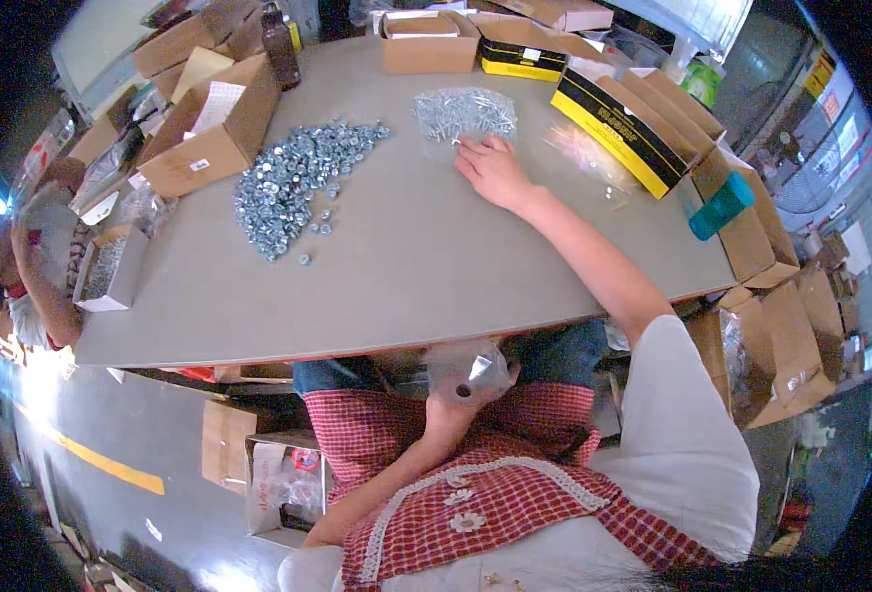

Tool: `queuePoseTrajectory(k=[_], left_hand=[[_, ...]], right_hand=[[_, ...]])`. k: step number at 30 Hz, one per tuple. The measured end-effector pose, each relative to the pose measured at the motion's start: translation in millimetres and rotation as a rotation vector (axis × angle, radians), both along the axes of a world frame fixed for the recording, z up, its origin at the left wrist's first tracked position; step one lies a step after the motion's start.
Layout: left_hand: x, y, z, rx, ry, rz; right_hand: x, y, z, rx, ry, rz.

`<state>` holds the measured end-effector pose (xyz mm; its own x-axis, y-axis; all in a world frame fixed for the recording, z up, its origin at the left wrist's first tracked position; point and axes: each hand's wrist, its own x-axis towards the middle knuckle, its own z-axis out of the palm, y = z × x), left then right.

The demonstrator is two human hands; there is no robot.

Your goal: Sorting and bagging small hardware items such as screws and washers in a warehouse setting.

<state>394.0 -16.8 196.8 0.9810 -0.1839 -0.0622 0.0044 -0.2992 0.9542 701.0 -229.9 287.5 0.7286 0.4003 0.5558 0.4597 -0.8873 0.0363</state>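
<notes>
My right hand reaches out over the table, fingers bent and drawn together at the near edge of a pile of silver screws. The screws lie on clear plastic; what the fingertips pinch is too small to make out. Low in front of my lap, my left hand grips a clear plastic bag with a dark round hole in it. Left of the screws spreads a heap of small silver metal nut-like pieces. Right of my right hand lies a clear bag of pale pinkish pieces.
Cardboard boxes stand along the left edge and black-and-yellow boxes at the back right. A teal cylinder lies near the right edge. A small white box of metal parts sits at left, beside another person's arm.
</notes>
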Motion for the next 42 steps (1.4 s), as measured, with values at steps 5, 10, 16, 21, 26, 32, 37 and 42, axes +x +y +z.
queuePoseTrajectory(k=[5,10,16,21,26,32,37,42], left_hand=[[-2,0,-23,-0.03,-0.053,-0.027],[0,-3,-20,-0.152,0.01,0.009],[-3,-4,-14,-0.037,-0.034,0.039],[0,-3,-17,-0.044,0.006,0.012],[8,-10,-11,-0.047,-0.035,0.003],[22,-3,-61,-0.046,-0.023,-0.012],[22,-10,-48,-0.001,-0.012,0.024],[22,-5,-44,-0.007,-0.275,-0.016]], right_hand=[[-26,-12,7,0.153,0.054,-0.028],[-21,-38,8,0.602,0.401,-0.103],[-38,-23,-1,0.542,0.306,0.185],[-125,1,20,0.591,0.645,0.371],[-225,25,41,0.856,0.932,0.609],[-257,25,53,1.008,0.961,0.572],[-263,29,51,0.785,0.861,0.584],[-261,43,44,0.687,0.806,0.494]])
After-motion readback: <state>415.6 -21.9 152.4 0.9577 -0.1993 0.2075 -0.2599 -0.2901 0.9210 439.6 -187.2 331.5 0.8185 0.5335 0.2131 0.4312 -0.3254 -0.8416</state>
